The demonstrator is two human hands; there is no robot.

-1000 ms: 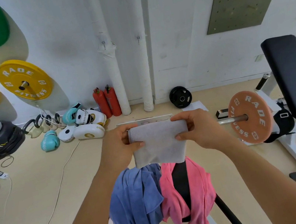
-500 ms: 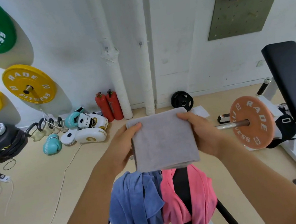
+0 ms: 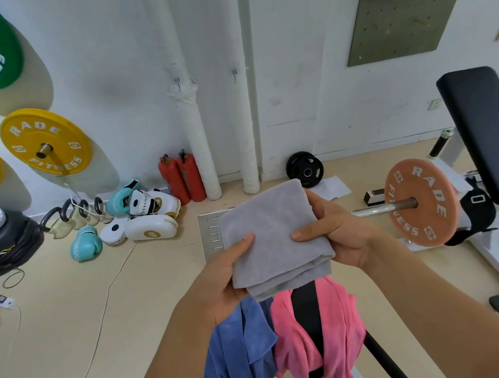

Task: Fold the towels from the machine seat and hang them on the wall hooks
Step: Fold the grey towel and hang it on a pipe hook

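Observation:
A folded grey towel is held flat between both hands at chest height. My left hand grips its lower left edge with the thumb on top. My right hand grips its right edge. Below it, a blue towel and a pink towel hang crumpled over the black machine seat. Two small wall hooks sit on the white wall ahead, by the white pipes.
Yellow and green weight plates hang on the left wall. Boxing gloves and two red extinguishers lie at the wall's base. A black bench with an orange plate stands at the right. Cables cross the floor at left.
The grey towel went from hanging upright to lying flat and tilted in both hands, with its layered edges now toward me. My hands slid to its lower sides.

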